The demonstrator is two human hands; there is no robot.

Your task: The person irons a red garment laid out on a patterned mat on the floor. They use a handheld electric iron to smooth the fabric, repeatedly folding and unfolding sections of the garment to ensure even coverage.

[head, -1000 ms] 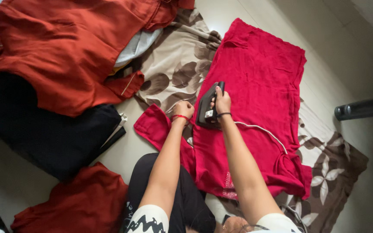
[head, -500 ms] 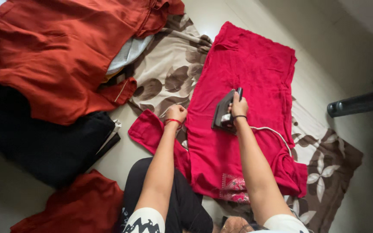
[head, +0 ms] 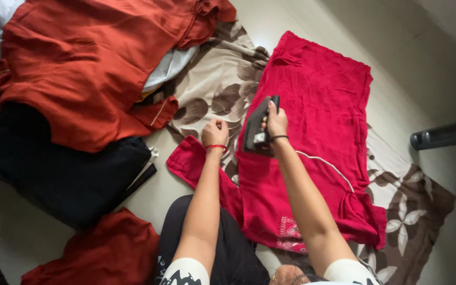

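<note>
Red garment [head: 312, 121] lies spread on a brown floral sheet [head: 212, 89] on the floor, toward its right edge. Left hand [head: 215, 132], fisted, pins the garment's left edge; right hand [head: 275, 122] grips a black iron [head: 257, 129] there. Lingering could scorch cloth; the white cord [head: 328, 166] may snag.

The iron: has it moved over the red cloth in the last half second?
Yes. The iron, in the right hand, slid from the red garment's middle toward its edge beside the left hand.
</note>
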